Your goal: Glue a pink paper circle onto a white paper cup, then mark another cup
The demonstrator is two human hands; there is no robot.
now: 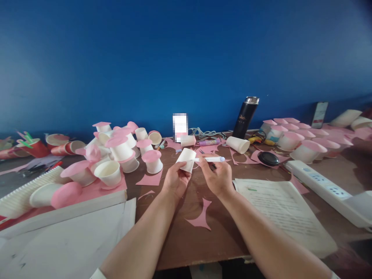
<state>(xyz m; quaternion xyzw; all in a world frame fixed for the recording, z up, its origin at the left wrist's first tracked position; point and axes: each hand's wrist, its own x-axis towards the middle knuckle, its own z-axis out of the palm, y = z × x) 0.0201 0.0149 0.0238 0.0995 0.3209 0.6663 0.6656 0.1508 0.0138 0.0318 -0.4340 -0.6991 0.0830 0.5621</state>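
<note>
A small white paper cup (188, 158) is gripped in my left hand (176, 180), tilted on its side above the brown table. My right hand (217, 175) is closed round a white marker (213, 159), whose left end points at the cup's side; whether it touches cannot be made out. Below the hands lies a pink paper scrap (202, 217). Just behind them rest another white cup (188, 140) on its side, a purple marker (209, 142) and pink paper with cut-outs.
Cups with pink paper discs (117, 145) crowd the left, beside a stack of cups (29, 192). At the right are a power strip (325, 186), a printed booklet (281, 211), a black bottle (245, 118) and more pink-topped cups (308, 150).
</note>
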